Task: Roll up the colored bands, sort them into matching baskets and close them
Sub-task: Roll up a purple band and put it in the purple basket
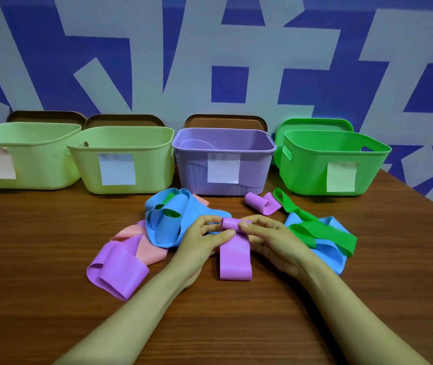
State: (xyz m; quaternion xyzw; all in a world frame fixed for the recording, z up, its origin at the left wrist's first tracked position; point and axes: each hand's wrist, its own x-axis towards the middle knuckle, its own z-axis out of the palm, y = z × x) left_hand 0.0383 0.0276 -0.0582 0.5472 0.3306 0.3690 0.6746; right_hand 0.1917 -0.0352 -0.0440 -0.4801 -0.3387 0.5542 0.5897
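Observation:
A purple band (235, 259) lies flat on the table, its far end rolled into a small tube. My left hand (205, 241) and my right hand (268, 238) pinch that rolled end from either side. A rolled purple band (261, 204) lies in front of the purple basket (223, 160). Another loose purple band (116, 272) lies at the left, over a pink band (147, 246). A blue band (168, 219) with a green one inside it sits in the middle. At the right a green band (315, 227) lies over a blue band (331, 251).
Two light green baskets (26, 154) (123, 159) stand at the back left, a bright green basket (333, 162) at the back right, each with a paper label. Lids (226, 122) lean against the wall behind them. The wooden table (39, 246) edge runs diagonally at the right.

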